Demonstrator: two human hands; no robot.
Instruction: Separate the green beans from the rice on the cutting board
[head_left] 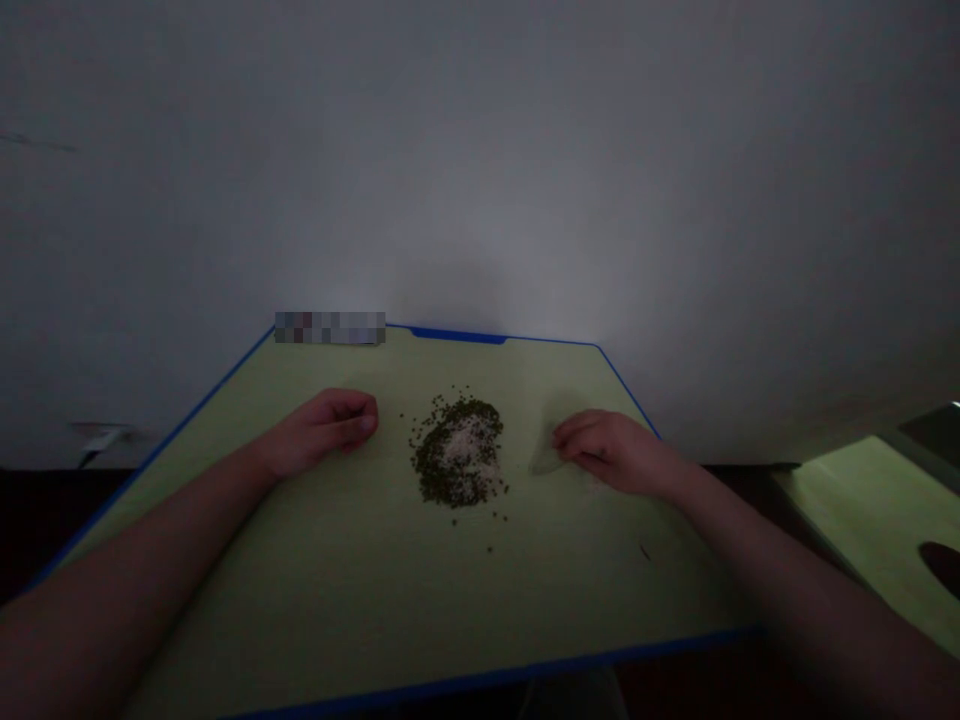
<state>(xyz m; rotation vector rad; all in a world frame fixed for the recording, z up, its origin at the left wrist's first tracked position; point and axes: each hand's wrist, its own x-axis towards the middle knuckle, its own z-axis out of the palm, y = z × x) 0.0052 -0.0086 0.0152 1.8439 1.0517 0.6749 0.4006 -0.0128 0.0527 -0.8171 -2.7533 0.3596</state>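
Observation:
A pile of small dark green beans (439, 465) mixed with pale, rice-like grains (466, 445) lies on the yellowish table top (337, 580). To the left of the pile, my left hand (326, 432) rests with its fingers curled in and the thumb against them. My right hand (611, 450) is on the other side, fingertips pressed together and turned toward the pile. Both hands are apart from the grains. A dim, greyish patch (549, 455) shows by the right fingertips; I cannot tell whether it is shadow or something thin. Whatever either hand holds, if anything, is hidden.
Blue edging (459, 336) runs round the table, which stands against a grey wall (480, 150). At the back left corner lies a blurred-out flat item (330, 328). Stray beans and a thin dark mark (645, 552) are on the top. Another light surface (877, 510) appears at right.

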